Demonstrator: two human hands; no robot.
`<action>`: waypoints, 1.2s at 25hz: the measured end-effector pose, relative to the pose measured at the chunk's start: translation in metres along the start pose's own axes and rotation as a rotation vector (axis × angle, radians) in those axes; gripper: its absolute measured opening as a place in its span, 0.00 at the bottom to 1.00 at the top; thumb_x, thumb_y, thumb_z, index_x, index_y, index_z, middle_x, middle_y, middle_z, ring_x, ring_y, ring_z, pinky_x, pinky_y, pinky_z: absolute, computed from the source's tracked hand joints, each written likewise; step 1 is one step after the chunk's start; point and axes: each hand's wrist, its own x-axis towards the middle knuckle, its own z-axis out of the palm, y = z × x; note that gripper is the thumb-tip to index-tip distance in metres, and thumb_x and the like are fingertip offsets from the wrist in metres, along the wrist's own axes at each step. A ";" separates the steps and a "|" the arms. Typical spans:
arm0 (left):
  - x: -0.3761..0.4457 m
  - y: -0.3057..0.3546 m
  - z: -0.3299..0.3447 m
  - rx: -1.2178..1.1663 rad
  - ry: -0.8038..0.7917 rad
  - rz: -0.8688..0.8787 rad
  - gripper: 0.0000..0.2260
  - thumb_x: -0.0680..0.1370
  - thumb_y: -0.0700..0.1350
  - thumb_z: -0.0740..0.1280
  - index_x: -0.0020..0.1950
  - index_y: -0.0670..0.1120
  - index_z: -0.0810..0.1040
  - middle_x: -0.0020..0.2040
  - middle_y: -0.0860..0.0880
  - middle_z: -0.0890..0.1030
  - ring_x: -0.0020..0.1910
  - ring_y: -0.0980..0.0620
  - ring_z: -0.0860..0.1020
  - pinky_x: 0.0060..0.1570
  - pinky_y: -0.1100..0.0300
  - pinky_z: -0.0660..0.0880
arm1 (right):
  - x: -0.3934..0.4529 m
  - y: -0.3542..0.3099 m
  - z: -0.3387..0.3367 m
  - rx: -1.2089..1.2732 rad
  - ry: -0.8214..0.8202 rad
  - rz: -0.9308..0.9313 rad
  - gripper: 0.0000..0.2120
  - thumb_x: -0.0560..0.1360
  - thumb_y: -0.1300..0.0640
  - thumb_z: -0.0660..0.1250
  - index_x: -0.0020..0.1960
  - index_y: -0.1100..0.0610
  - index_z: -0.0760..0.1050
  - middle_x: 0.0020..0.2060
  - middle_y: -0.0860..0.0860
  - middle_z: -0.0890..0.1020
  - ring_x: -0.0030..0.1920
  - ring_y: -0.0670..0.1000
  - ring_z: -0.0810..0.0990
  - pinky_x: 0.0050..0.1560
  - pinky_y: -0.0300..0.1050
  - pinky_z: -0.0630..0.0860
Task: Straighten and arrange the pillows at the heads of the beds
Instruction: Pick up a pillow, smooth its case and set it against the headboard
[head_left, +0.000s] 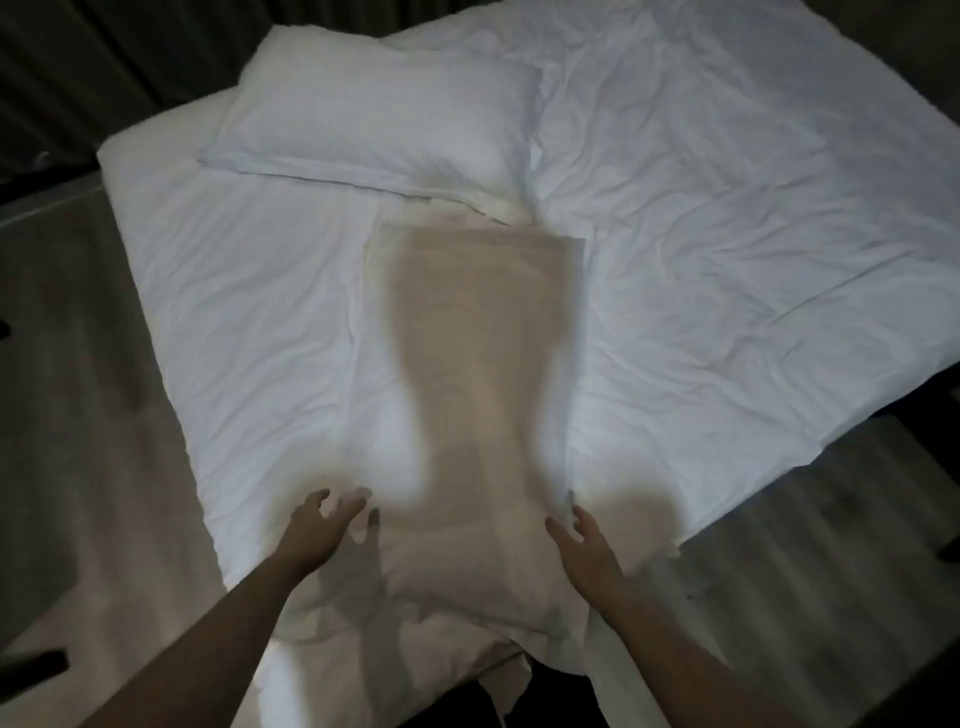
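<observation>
Near pillow (467, 395) runs lengthwise away from the person — both hands (324, 525) (584, 540) spread, gripping nothing

- Both hands, the left hand (324, 525) and the right hand (584, 543), are motion-blurred, so whether their fingertips touch the fabric cannot be told.
- The near pillow (467, 395) lies under a dark shadow; its near end is blurred and crumpled, its outline unclear.
- The far pillow (374, 119) hides the bed (218, 291) corner behind it.
- The bed's right side is cut off by the frame's edge.
- Dark shapes on the floor (78, 415) at the left edge are too dim to identify.
</observation>
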 end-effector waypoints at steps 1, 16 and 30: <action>0.008 -0.002 0.003 -0.031 -0.017 -0.032 0.45 0.75 0.67 0.70 0.82 0.42 0.60 0.79 0.38 0.66 0.74 0.37 0.71 0.68 0.45 0.70 | 0.015 0.003 0.002 0.013 0.017 -0.010 0.39 0.78 0.37 0.68 0.83 0.52 0.61 0.75 0.53 0.73 0.72 0.56 0.75 0.71 0.52 0.73; -0.077 0.028 -0.025 0.246 -0.215 0.339 0.14 0.79 0.57 0.71 0.34 0.57 0.85 0.34 0.59 0.85 0.37 0.59 0.84 0.42 0.59 0.78 | -0.044 -0.086 -0.067 0.130 -0.012 0.026 0.36 0.73 0.46 0.77 0.75 0.61 0.71 0.66 0.54 0.79 0.69 0.56 0.76 0.64 0.47 0.68; -0.169 0.213 -0.019 0.498 -0.042 1.174 0.25 0.75 0.46 0.73 0.71 0.49 0.74 0.71 0.48 0.71 0.50 0.49 0.84 0.49 0.50 0.81 | -0.205 -0.088 -0.058 0.043 0.283 -0.584 0.12 0.74 0.56 0.77 0.56 0.47 0.83 0.45 0.47 0.89 0.45 0.50 0.88 0.55 0.51 0.85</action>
